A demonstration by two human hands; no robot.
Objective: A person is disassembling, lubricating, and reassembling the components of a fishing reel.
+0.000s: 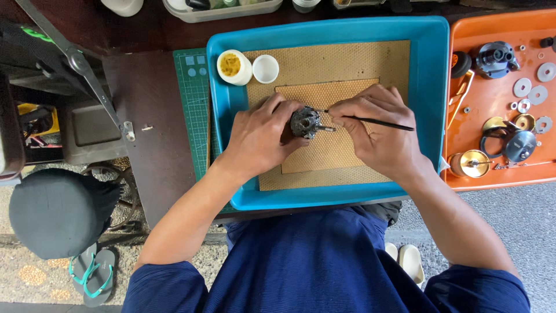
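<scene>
My left hand (260,136) grips a small dark metal part (306,122) with a short shaft sticking out to the right. A thin black brush (379,122) is pinched in my right hand (379,130), its tip touching the top of the part. Both hands rest over a tan mat inside a blue tray (428,104). At the tray's back left stand a small white jar (233,66) of yellow grease and its white lid (266,68).
An orange tray (492,145) on the right holds several metal washers, gears and round parts. A green cutting mat (194,104) lies under the blue tray's left side. A black stool (58,211) and sandals (92,275) are on the floor at left.
</scene>
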